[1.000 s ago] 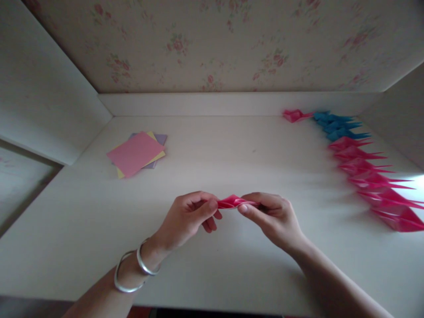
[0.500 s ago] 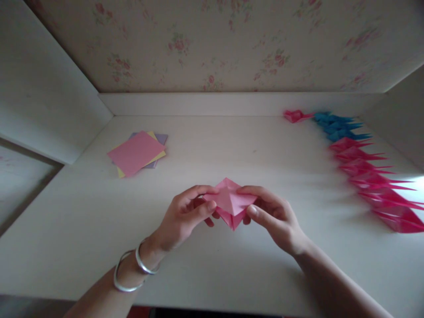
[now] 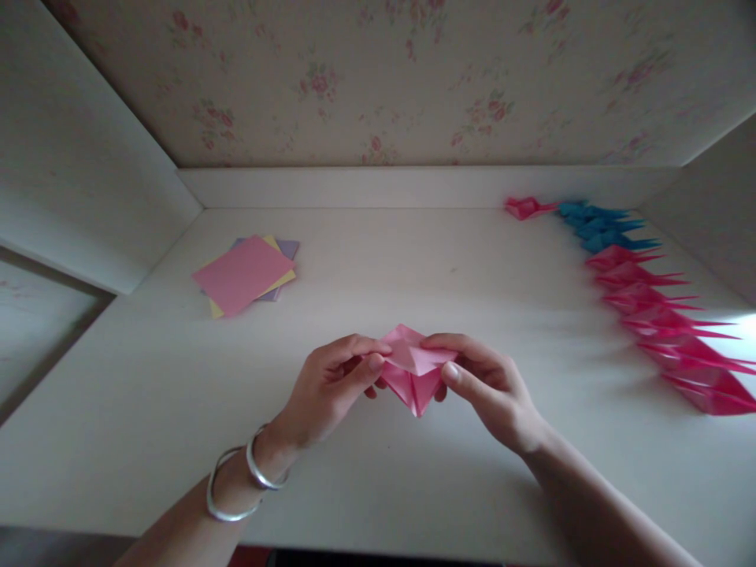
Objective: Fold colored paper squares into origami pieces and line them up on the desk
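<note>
A partly folded pink origami paper (image 3: pixel 415 384) is held in front of me, a diamond shape with its upper flap lifted and a crease down its lower half. My left hand (image 3: pixel 331 386) pinches its left corner between thumb and fingers. On the other side, my right hand (image 3: pixel 493 390) grips the right corner the same way, thumb towards me. Some fingertips of both hands are hidden behind the paper. Two silver bangles (image 3: pixel 260 465) circle the left wrist.
A stack of pink, yellow and purple paper sheets (image 3: pixel 245 276) lies at the left of the white table (image 3: pixel 378 488). Along the right side runs a row of folded pink paper cranes (image 3: pixel 665 321) and blue ones (image 3: pixel 602 228). A single pink crane (image 3: pixel 525 208) sits near the back ledge.
The lower tip of the upper flap has risen, so more of the creased lower half shows. Both hands keep their hold, almost in place.
</note>
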Available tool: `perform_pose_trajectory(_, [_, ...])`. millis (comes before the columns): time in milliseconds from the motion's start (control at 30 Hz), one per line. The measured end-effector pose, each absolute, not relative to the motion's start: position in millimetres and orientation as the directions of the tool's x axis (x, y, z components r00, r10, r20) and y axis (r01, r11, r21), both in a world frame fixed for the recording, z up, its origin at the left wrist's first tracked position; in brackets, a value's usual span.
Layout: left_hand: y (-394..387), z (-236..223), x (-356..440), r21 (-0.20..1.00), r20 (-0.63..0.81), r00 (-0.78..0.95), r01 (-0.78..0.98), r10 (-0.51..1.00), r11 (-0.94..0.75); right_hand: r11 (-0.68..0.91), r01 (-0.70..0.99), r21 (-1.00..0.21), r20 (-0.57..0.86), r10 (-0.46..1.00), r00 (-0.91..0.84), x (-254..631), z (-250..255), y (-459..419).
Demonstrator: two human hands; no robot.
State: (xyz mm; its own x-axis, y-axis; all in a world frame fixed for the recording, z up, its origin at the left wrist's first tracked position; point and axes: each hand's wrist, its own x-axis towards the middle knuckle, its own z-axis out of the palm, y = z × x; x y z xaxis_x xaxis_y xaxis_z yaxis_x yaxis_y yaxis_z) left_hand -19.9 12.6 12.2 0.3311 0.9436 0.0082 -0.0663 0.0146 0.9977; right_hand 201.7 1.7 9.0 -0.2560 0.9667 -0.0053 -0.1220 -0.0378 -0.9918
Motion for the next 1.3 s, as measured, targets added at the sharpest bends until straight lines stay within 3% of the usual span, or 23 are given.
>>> perform_pose_trajectory(133, [10.4, 10.1, -24.0, 0.992, 0.109, 0.373, 0.012, 0.921, -0.123, -0.015, -0.123, -0.992, 0.024, 0.951, -0.308, 205.8, 7.8, -0.1])
perform_pose_trajectory(300, [9.3, 10.9, -26.2, 0.965, 0.207, 0.402, 0.064, 0.892, -0.253, 0.063, -0.075, -0.995, 0.092, 0.866, -0.491, 212.8, 9.9, 2.2])
perform_pose_trajectory(500, [11.3, 13.1, -24.3, 0.907, 0.342, 0.404, 0.092, 0.848, -0.410, 0.195, -0.036, -0.980, 0.188, 0.861, -0.473, 217.9, 9.2, 4.5])
perform_pose_trajectory(767, [11.3, 13.0, -23.5, 0.887, 0.375, 0.414, 0.100, 0.829, -0.451, 0.334, 0.021, -0.942, 0.281, 0.825, -0.490, 217.8, 8.7, 3.7])
perform_pose_trajectory(1067, [8.5, 14.3, -24.0, 0.896, 0.362, 0.444, 0.076, 0.819, -0.437, 0.334, 0.009, -0.942, 0.282, 0.810, -0.514, 214.2, 13.6, 4.7])
perform_pose_trajectory(1300, [8.5, 17.4, -23.6, 0.918, 0.281, 0.413, 0.147, 0.866, -0.368, 0.306, 0.117, -0.945, 0.255, 0.911, -0.325, 210.0, 16.1, 4.4])
